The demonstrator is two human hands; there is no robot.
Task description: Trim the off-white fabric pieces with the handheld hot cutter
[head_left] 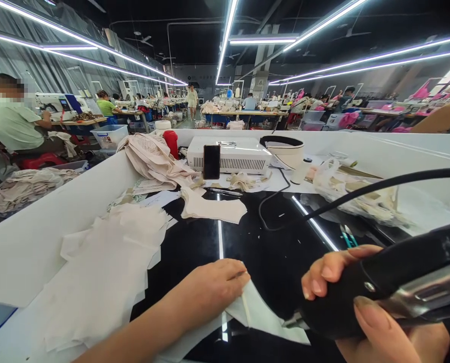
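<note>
My right hand (364, 307) grips the black handle of an iron-like tool (402, 282) at the lower right; its tip touches a small white fabric piece (263, 315). My left hand (210, 290) presses flat on that same piece, fingers together, on the glossy black worktop (278, 252). A black cord (361, 194) runs from the tool up and across to the right.
A stack of white cut pieces (104, 272) lies at the left, another piece (210, 207) farther back. Behind stand a white box unit (232, 154) with a phone (212, 161) leaning on it, a red bottle (171, 142), beige garments (153, 159) and a plastic bag (357, 194). Other workers sit at sewing stations.
</note>
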